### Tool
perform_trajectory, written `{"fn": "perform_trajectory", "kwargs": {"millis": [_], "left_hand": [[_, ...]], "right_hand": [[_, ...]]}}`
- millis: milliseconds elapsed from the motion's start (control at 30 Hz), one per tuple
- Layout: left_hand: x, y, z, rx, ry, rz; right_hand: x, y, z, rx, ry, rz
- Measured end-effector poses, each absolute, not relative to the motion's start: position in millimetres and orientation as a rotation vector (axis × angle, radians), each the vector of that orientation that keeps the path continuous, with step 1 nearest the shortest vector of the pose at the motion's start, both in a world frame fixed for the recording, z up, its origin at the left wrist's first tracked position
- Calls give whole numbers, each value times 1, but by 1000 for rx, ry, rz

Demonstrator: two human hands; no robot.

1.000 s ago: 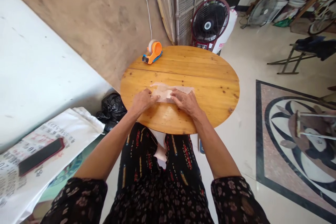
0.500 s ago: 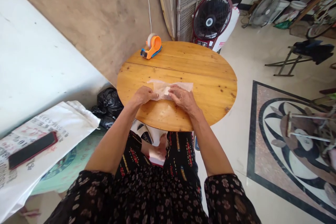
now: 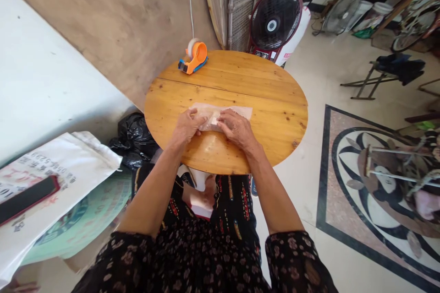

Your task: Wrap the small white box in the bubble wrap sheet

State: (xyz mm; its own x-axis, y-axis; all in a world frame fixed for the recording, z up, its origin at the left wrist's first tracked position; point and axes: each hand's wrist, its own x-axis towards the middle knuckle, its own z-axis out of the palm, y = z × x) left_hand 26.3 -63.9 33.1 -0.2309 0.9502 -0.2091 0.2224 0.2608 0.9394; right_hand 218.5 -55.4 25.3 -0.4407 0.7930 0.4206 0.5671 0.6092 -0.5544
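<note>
A sheet of translucent, crinkled plastic wrap [image 3: 243, 111], which looks like bubble wrap, lies on the round wooden table. Near its middle a small white block [image 3: 215, 118] shows, partly hidden by film and fingers. My left hand [image 3: 187, 126] grips the sheet's left end, thumb on top and fingers curled at the edge. From the right, my right hand [image 3: 238, 130] has its thumb and fingertips closed on the white block, with the sheet underneath. What the block is cannot be made out.
The wooden table [image 3: 268, 87] carries an orange tape dispenser [image 3: 197, 57] at its back left edge. Behind stands a floor fan [image 3: 275, 18]. Black plastic bags [image 3: 135, 132] sit left of the table, and a phone [image 3: 29, 199] lies on a white sack [image 3: 85, 160].
My left hand has shifted up and spread over the left end of the wrap. Film now covers more of the white block, and my right hand stays at it. The view has shifted slightly.
</note>
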Motion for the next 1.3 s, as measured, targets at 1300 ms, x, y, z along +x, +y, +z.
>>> {"fn": "perform_trajectory", "kwargs": {"millis": [1300], "left_hand": [[39,-54,39,1104,1355,1076]], "right_hand": [[219,-55,26,-1039,-2174,332]]}}
